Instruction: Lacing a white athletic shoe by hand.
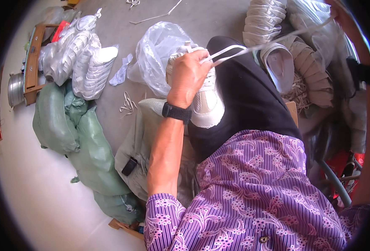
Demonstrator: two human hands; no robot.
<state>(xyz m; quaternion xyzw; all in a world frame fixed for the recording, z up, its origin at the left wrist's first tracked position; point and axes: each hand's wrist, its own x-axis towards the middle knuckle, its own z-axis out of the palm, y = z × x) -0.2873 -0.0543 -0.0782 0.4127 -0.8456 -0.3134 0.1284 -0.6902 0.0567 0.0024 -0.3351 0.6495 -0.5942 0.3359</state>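
Observation:
A white sneaker (208, 104) rests on my thigh, its toe end toward me. My left hand (189, 75) is closed over the sneaker's upper, with the fingers bent at the lacing. From there a white shoelace (273, 42) loops up and stretches far out to the right. At the upper right rim my right hand (340, 14) is raised, closed on the far part of the lace; its fingers are dim and partly cut off. The left hand and wrist strap hide part of the sneaker's side.
A clear plastic bag (160, 46) lies beyond the sneaker. Nested white shoes (266, 21) and a single shoe (278, 67) sit at the right. More wrapped shoes (93, 67) are stacked at the left, above green sacks (91, 146). Loose laces (128, 104) lie on the floor.

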